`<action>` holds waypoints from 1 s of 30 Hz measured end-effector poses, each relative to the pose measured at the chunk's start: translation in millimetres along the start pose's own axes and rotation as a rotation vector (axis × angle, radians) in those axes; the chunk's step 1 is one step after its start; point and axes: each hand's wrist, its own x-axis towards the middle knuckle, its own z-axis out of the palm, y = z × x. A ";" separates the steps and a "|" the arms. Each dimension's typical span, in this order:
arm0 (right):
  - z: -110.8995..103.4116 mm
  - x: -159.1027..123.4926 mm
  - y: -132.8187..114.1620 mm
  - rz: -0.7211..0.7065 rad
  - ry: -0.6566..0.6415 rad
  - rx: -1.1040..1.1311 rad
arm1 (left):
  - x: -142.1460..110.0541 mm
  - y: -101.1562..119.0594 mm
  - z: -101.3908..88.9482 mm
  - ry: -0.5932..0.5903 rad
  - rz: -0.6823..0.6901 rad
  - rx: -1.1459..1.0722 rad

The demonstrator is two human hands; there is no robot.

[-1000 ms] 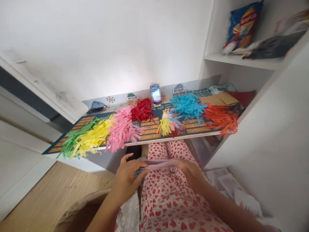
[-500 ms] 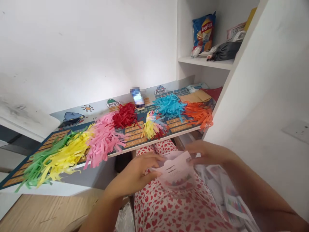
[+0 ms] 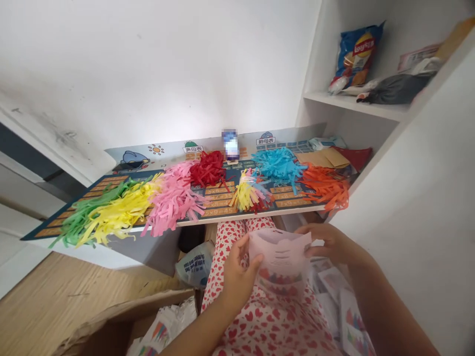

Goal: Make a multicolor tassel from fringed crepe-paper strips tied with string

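Observation:
A translucent whitish plastic pouch, printed with dark lines and a band of red and green near its bottom, is held over my lap with its mouth parted at the top. My left hand grips its left edge, thumb in front. At the upper right corner, my right hand pinches the pouch edge. On the desk beyond lies a small bundle of mixed-colour paper strips, tied near its top. Around it are piles of strips: red, pink, yellow, green, blue and orange.
A lit phone stands against the wall. Below left is a cardboard box with printed packets; more packets lie right of my lap. A shelf at right holds a chip bag. The desk edge runs ahead of me.
The view has shifted, bringing the cardboard box into sight. My left hand has turned more upright along the pouch's left edge, and the pouch now faces me more squarely.

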 end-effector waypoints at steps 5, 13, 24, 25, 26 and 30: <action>3.4 -3.9 3.2 0.046 0.034 -0.055 | -9.0 9.7 8.6 -0.064 0.095 0.091; 7.1 -5.9 8.9 0.029 0.094 -0.076 | -21.7 2.0 13.1 -0.047 0.136 0.111; 125.7 15.7 13.0 0.120 0.886 0.285 | -29.8 -29.3 -2.0 0.269 -0.031 -0.208; 135.2 19.3 11.4 0.133 0.933 0.312 | -29.0 -30.6 -5.4 0.287 -0.036 -0.181; 142.2 22.0 10.1 0.145 0.964 0.315 | -28.2 -31.8 -8.7 0.305 -0.036 -0.155; 150.2 24.5 6.7 0.210 0.967 0.189 | -26.7 -36.1 -17.5 0.337 -0.041 -0.083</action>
